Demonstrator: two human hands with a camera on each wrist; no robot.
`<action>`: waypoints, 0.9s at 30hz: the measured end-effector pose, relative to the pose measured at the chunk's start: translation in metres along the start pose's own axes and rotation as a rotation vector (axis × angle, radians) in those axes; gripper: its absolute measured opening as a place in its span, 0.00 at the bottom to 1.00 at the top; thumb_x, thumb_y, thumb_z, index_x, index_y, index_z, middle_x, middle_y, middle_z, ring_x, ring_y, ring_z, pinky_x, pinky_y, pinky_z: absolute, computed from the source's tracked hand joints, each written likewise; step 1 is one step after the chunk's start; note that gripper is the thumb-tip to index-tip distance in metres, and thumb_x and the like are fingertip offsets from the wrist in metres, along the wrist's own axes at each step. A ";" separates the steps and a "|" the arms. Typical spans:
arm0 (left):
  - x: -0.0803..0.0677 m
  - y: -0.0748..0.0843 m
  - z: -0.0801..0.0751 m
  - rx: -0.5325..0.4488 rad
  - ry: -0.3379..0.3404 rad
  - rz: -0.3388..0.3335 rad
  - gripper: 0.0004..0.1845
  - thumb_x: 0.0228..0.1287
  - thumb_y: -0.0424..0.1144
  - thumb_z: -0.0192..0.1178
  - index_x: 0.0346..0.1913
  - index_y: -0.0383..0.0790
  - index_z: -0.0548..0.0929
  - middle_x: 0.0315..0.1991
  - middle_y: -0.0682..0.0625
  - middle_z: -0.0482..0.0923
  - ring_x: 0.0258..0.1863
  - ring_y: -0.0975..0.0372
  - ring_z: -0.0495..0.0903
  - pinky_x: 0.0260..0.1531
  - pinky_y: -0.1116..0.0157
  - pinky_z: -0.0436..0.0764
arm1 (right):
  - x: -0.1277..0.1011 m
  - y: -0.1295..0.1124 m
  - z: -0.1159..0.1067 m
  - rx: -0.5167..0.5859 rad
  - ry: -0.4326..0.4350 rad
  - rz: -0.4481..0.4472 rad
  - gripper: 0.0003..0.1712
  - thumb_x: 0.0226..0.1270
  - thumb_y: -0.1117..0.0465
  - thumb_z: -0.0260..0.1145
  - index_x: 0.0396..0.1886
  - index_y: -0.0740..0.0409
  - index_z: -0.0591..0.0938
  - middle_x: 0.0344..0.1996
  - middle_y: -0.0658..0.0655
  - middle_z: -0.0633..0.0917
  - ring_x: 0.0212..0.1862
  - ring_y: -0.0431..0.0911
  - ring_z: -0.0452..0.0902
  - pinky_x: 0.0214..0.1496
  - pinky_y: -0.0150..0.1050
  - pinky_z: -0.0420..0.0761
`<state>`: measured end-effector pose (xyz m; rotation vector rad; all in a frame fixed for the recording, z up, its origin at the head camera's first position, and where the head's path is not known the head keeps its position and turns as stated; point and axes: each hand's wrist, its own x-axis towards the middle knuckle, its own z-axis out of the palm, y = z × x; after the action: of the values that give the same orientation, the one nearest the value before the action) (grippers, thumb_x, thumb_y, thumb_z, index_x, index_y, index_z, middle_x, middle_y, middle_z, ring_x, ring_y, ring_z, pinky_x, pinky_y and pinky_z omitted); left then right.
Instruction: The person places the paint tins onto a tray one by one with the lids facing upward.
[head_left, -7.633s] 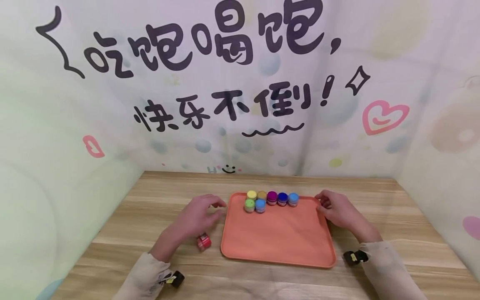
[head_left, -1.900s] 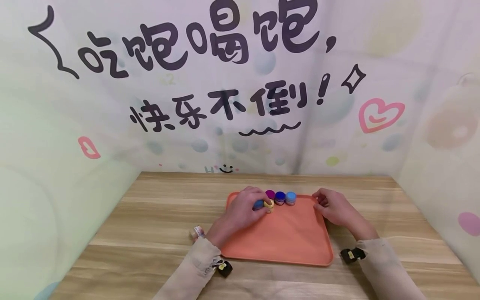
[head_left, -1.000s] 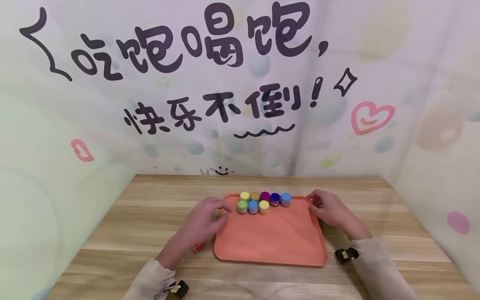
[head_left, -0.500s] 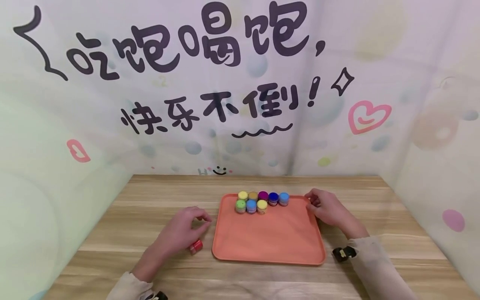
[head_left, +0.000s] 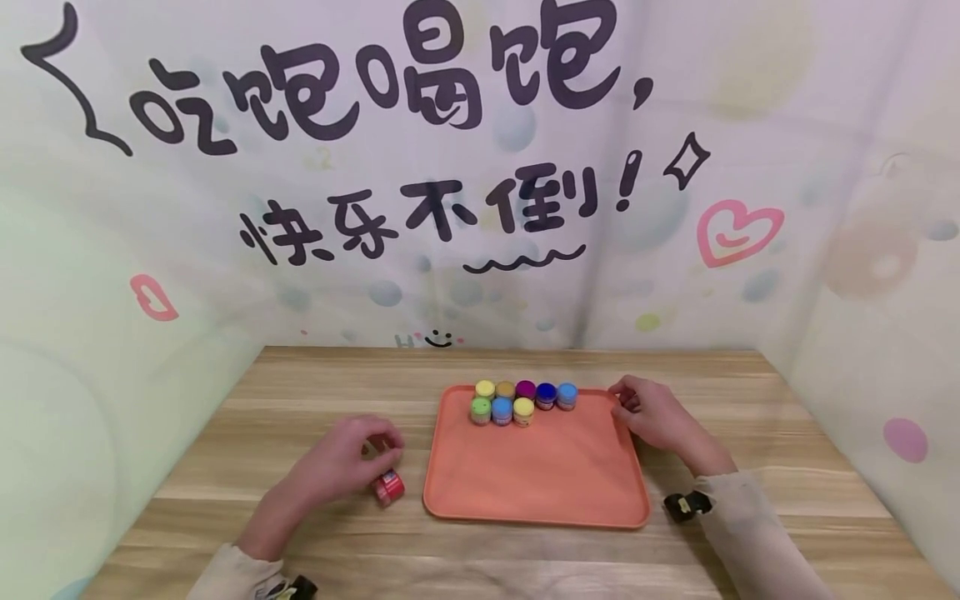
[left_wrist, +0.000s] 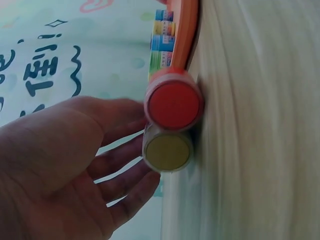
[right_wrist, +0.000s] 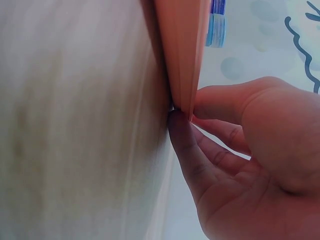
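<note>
Left hand (head_left: 341, 461): fingers loosely spread over two jars, gripping neither
Red jar (head_left: 389, 486): on table (head_left: 315, 392), left of tray (head_left: 536, 475)
Right hand (head_left: 654, 414): pinched tray's right rim
Far tray edge: eight jars (head_left: 522, 402) clustered

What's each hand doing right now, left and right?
Left hand: open, reaching over the red-lidded jar, not gripping.
Right hand: fingers pinching the orange tray rim.

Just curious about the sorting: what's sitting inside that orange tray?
Eight small paint pots stand in two rows at the far edge of the orange tray. Whatever is inside the pots is covered by their lids.
</note>
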<state>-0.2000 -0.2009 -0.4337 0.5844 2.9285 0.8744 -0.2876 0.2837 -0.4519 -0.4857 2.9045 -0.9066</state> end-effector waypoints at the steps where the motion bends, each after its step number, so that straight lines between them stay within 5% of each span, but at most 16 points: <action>1: 0.000 -0.001 -0.001 -0.003 -0.011 0.002 0.03 0.70 0.38 0.73 0.43 0.50 0.91 0.38 0.61 0.87 0.39 0.69 0.82 0.41 0.65 0.87 | 0.000 0.000 0.000 0.001 -0.001 0.000 0.15 0.76 0.67 0.69 0.58 0.69 0.83 0.46 0.62 0.88 0.46 0.51 0.85 0.51 0.52 0.90; 9: -0.001 -0.006 -0.005 -0.023 -0.045 0.029 0.02 0.72 0.40 0.73 0.43 0.49 0.90 0.38 0.59 0.88 0.39 0.68 0.84 0.39 0.68 0.86 | 0.000 0.001 -0.001 -0.005 -0.003 0.013 0.16 0.76 0.66 0.69 0.58 0.68 0.83 0.47 0.63 0.88 0.47 0.51 0.85 0.51 0.52 0.90; 18: -0.006 -0.008 -0.010 -0.065 -0.143 -0.049 0.06 0.73 0.45 0.72 0.43 0.48 0.89 0.37 0.57 0.85 0.38 0.65 0.82 0.37 0.69 0.83 | 0.000 0.000 0.000 -0.005 0.002 0.008 0.15 0.76 0.66 0.69 0.58 0.68 0.83 0.46 0.63 0.88 0.47 0.51 0.86 0.52 0.53 0.90; 27: -0.009 -0.010 -0.020 -0.122 -0.233 0.007 0.13 0.73 0.47 0.72 0.50 0.42 0.88 0.41 0.55 0.87 0.42 0.65 0.85 0.41 0.69 0.87 | 0.000 0.000 -0.001 0.000 0.000 0.007 0.16 0.77 0.66 0.69 0.59 0.68 0.83 0.47 0.63 0.88 0.47 0.51 0.85 0.52 0.52 0.90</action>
<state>-0.1975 -0.2224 -0.4231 0.6403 2.6470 0.9106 -0.2874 0.2839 -0.4510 -0.4744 2.9047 -0.9060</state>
